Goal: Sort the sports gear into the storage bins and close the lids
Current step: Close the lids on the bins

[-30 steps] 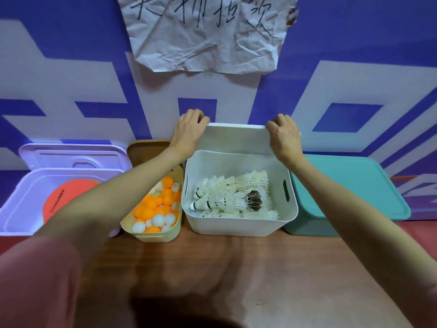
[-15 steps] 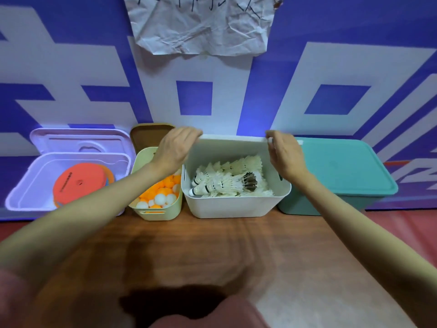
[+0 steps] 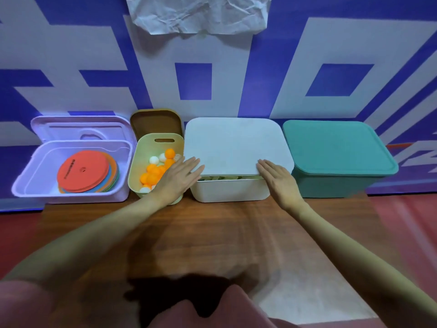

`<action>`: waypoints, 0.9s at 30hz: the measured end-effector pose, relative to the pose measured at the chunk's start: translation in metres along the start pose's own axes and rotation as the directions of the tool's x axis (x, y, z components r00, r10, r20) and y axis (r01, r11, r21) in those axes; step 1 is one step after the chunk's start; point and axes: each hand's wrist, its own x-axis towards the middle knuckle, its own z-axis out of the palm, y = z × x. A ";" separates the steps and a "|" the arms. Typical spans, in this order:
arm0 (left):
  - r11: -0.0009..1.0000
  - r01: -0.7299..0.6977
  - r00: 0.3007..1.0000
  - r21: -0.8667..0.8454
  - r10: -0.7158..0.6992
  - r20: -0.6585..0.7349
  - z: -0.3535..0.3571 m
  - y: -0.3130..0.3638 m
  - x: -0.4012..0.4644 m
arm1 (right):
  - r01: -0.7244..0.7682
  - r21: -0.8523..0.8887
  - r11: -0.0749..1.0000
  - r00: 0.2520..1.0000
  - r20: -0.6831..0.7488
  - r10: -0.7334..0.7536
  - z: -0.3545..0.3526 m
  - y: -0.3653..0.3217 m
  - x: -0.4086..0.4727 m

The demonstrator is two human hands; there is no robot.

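the white lid point(image 3: 236, 145) lies over the white bin point(image 3: 230, 190) at the centre of the frame, its front edge riding a little above the bin's rim, with a sliver of the contents showing in the gap. both hands are flat and spread, fingers straight: the left hand point(image 3: 179, 176) touches the lid's front left corner with its fingertips, and the right hand point(image 3: 276, 178) rests at the front right corner, fingertips at the edge. neither hand curls round anything (these are pressing touches, not a grasp).

the lid looks like thin, stiff plastic, light and smooth, so i judge it will slide or tip if pushed at one corner only. even pressure down at both front corners should seat it. it seems sturdy enough for a firm press.

outward from the hands, the yellow bin point(image 3: 156, 166) just to the left stands open, holding orange and white table tennis balls point(image 3: 153, 171), its brown lid point(image 3: 156, 121) propped behind it against the wall. at far left the lavender bin point(image 3: 71, 166) is open too, with flat coloured discs point(image 3: 85, 171) stacked inside and its hinged cover upright. at right the teal bin point(image 3: 338, 159) is already lidded. all four sit in a row along the back of the wooden table point(image 3: 212, 233).
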 end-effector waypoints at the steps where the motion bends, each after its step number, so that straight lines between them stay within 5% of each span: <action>1: 1.000 0.006 1.000 -0.001 -0.006 0.001 0.001 0.002 -0.002 | -0.007 0.001 1.000 1.000 -0.001 0.007 0.000 -0.002 0.000; 11: 0.999 0.042 0.999 -0.020 -0.042 -0.002 0.001 0.013 -0.010 | -0.041 0.045 0.998 0.997 -0.058 0.044 0.010 -0.006 -0.016; 13: 0.998 0.048 0.999 -0.036 -0.048 0.005 0.002 0.013 -0.011 | -0.188 0.085 0.979 0.971 -0.131 0.198 0.009 -0.010 -0.017; 14: 0.998 0.049 0.999 -0.041 -0.048 0.007 0.003 0.012 -0.013 | -0.330 0.123 0.936 0.922 -0.171 0.348 0.009 -0.014 -0.016; 16: 0.996 0.065 0.998 -0.058 -0.064 0.016 0.004 0.013 -0.014 | -0.633 0.276 0.723 0.698 -0.201 0.687 0.008 -0.025 -0.011; 19: 0.986 0.126 0.992 -0.110 -0.127 0.006 0.004 0.012 -0.013 | -0.795 0.500 0.343 0.380 -0.031 0.924 0.005 -0.032 0.002; 21: 0.971 0.172 0.985 -0.167 -0.173 0.005 0.002 0.011 -0.012 | -0.769 0.611 0.187 0.297 0.082 0.951 0.006 -0.028 0.007; 24: 0.917 0.339 0.940 -0.209 -0.339 0.040 -0.001 0.012 -0.012 | -0.719 0.688 0.103 0.233 0.099 0.967 0.012 -0.024 0.012; 27: 0.666 0.687 0.715 -0.291 -0.690 0.110 -0.005 0.023 0.003 | -0.718 0.692 0.079 0.211 0.109 0.971 0.009 -0.023 0.016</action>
